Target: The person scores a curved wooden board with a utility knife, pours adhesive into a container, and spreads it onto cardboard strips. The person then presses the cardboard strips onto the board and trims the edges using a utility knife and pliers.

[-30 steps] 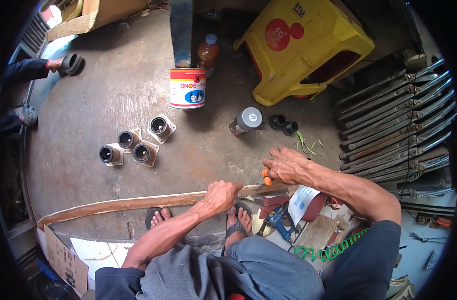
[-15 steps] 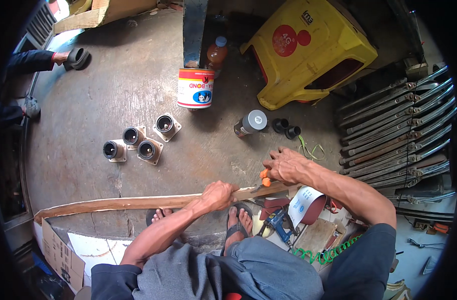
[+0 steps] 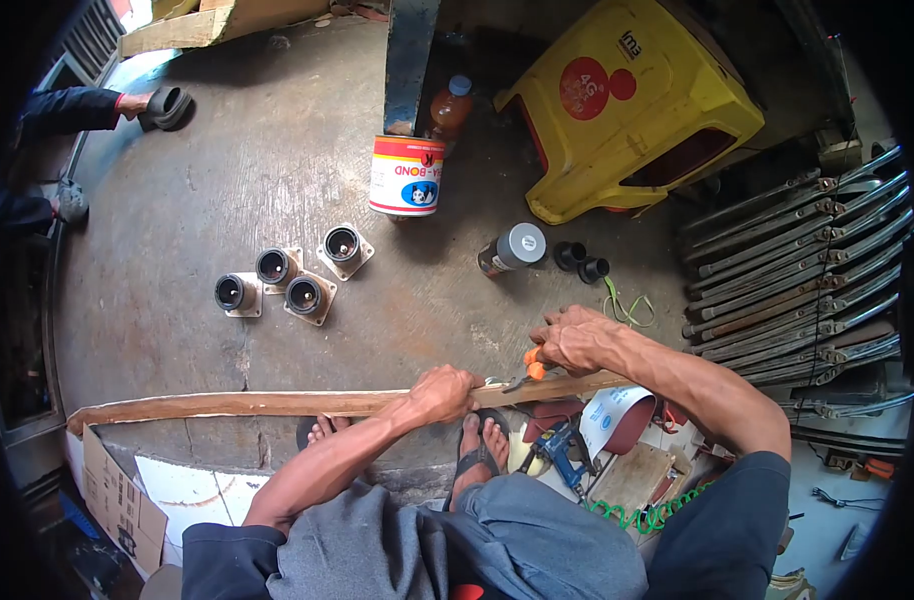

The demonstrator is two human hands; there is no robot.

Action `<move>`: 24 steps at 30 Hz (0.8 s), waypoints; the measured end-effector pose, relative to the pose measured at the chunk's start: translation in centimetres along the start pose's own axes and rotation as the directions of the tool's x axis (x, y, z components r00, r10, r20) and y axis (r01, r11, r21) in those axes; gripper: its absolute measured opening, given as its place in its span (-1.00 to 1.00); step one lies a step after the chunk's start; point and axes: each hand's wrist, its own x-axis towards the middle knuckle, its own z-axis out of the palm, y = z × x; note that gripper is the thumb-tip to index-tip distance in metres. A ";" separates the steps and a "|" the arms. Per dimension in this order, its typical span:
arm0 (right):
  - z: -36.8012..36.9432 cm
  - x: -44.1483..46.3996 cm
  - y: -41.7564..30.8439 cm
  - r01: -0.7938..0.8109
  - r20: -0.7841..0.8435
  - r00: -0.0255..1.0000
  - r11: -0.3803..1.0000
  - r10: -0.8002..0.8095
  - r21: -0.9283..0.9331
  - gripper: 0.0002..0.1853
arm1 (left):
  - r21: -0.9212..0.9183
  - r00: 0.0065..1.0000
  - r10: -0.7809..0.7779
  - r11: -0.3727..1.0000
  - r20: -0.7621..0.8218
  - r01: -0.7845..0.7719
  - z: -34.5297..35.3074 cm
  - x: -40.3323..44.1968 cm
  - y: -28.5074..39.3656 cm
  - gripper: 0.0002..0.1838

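A long brown wooden strip point(image 3: 267, 404) with a pale upper edge lies across the floor near my feet. My left hand point(image 3: 445, 392) is closed on the strip around its middle. To the right, my right hand point(image 3: 567, 340) grips an orange-handled tool point(image 3: 535, 364), whose dark metal tip touches the strip. The gap between the two hands shows the strip's pale edge. My right palm is hidden.
Four-legged yellow stool point(image 3: 637, 110), labelled can point(image 3: 406, 177), bottle point(image 3: 450, 106), spray can point(image 3: 520, 246), several black-ringed fittings point(image 3: 305, 295) beyond the strip. Blue air tool point(image 3: 557, 452) with green coiled hose point(image 3: 637, 518) near my knee. Metal frames point(image 3: 777, 270) right. Another person's foot point(image 3: 132, 106) upper left.
The view has shifted, so the floor objects appear further right. My left hand remains on the strip, and my right hand keeps the orange-handled tool against it.
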 end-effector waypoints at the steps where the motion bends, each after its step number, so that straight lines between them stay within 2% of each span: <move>1: -0.2 -0.3 0.0 0.052 -0.071 0.996 0.998 -0.055 -0.045 -0.77 | 0.001 1.000 0.005 1.000 -0.012 -0.005 0.3 0.0 -0.1 -0.53; 2: -0.6 -0.4 0.1 0.101 -0.141 0.983 0.990 -0.115 -0.101 -0.79 | 0.003 0.999 0.008 1.000 -0.032 -0.008 0.4 0.1 -0.4 -0.52; 3: -0.8 -0.2 0.0 0.104 -0.142 0.983 0.989 -0.119 -0.107 -0.79 | 0.002 0.999 0.005 1.000 -0.038 -0.004 0.6 0.3 -0.6 -0.52; 6: -0.5 0.6 -0.4 0.080 -0.106 0.991 0.995 -0.086 -0.055 -0.80 | 0.010 0.999 0.023 1.000 -0.034 -0.023 0.7 0.3 -0.4 -0.52; 8: -0.4 1.0 -0.3 0.037 -0.004 0.999 0.999 -0.037 0.001 -0.79 | -0.019 1.000 0.020 1.000 -0.019 -0.021 0.1 -0.1 -0.3 -0.52; 12: -0.5 1.1 -0.1 0.029 -0.024 0.999 0.999 -0.028 0.040 -0.77 | 0.020 0.999 -0.010 1.000 0.042 0.009 -1.2 -0.9 -0.4 -0.53; 14: -0.9 1.0 0.1 0.136 -0.168 0.976 0.990 -0.141 -0.039 -0.76 | 0.032 0.999 0.006 0.999 0.051 -0.008 -0.8 -0.5 -1.1 -0.55; 18: -1.0 1.7 -0.6 0.103 -0.101 0.989 0.994 -0.105 -0.030 -0.75 | 0.104 0.998 0.010 0.994 0.066 -0.017 -0.2 -0.4 -1.0 -0.54; 20: -0.8 1.9 -0.4 0.050 -0.036 0.998 0.997 -0.048 0.054 -0.77 | 0.011 0.998 -0.002 1.000 0.058 0.002 -0.9 -0.8 -1.0 -0.56; 24: -1.6 1.5 -0.5 0.045 -0.054 0.998 0.999 -0.043 0.027 -0.80 | 0.039 0.993 -0.031 0.999 0.111 0.026 -1.6 -1.0 -1.3 -0.55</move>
